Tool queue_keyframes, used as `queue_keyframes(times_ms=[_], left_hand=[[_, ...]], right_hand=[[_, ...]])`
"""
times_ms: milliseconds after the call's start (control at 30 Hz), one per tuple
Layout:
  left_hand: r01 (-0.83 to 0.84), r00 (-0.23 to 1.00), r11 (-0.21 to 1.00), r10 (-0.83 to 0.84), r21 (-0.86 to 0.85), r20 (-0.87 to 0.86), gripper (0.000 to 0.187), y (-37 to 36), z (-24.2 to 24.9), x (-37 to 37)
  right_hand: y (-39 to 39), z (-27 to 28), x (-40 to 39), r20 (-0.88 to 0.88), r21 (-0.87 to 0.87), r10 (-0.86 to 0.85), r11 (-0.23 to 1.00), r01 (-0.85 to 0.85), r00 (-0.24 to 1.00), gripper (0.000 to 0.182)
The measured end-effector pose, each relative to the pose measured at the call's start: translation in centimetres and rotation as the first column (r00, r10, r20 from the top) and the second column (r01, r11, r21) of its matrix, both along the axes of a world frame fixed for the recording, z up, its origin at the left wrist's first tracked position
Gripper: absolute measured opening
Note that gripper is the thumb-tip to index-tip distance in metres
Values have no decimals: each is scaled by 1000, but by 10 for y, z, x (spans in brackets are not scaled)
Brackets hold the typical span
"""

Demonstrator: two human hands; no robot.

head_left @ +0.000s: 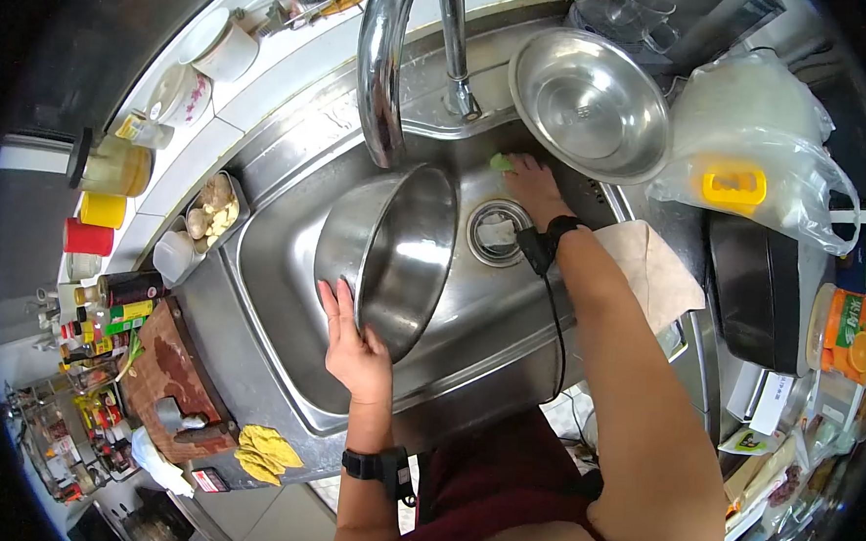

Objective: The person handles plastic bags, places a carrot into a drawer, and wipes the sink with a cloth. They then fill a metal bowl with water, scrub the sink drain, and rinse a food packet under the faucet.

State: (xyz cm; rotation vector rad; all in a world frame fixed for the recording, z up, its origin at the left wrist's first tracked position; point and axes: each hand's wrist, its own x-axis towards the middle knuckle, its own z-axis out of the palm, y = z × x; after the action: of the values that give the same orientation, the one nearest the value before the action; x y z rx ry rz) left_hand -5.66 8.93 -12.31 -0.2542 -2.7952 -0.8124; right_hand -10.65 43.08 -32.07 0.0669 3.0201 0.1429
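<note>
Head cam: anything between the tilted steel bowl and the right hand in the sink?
Only the sink drain on the basin floor lies between the bowl and the right hand, in the head view.

Home kitchen. Landmark: steel sink (pixel 285 292) with tall faucet (pixel 385 62). Left of sink: sauce bottles (pixel 123 298), wooden cutting board (pixel 168 374), bowl of garlic (pixel 211 210). Right of sink: steel basin (pixel 589 102), bagged food (pixel 763 141). White tiled wall behind sink.
</note>
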Motion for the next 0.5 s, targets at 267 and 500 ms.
queue_keyframes(times_ms=[267,500], left_hand=[[-4,1000,1000,4,6,16,65,-5,7,8],[-32,999,999,32,-7,19,67,-14,5,10]], right_hand=[[13,32,65,364,-550,-3,806,217,931,31],[-20,27,72,577,-155,-370,826,542,729,50]])
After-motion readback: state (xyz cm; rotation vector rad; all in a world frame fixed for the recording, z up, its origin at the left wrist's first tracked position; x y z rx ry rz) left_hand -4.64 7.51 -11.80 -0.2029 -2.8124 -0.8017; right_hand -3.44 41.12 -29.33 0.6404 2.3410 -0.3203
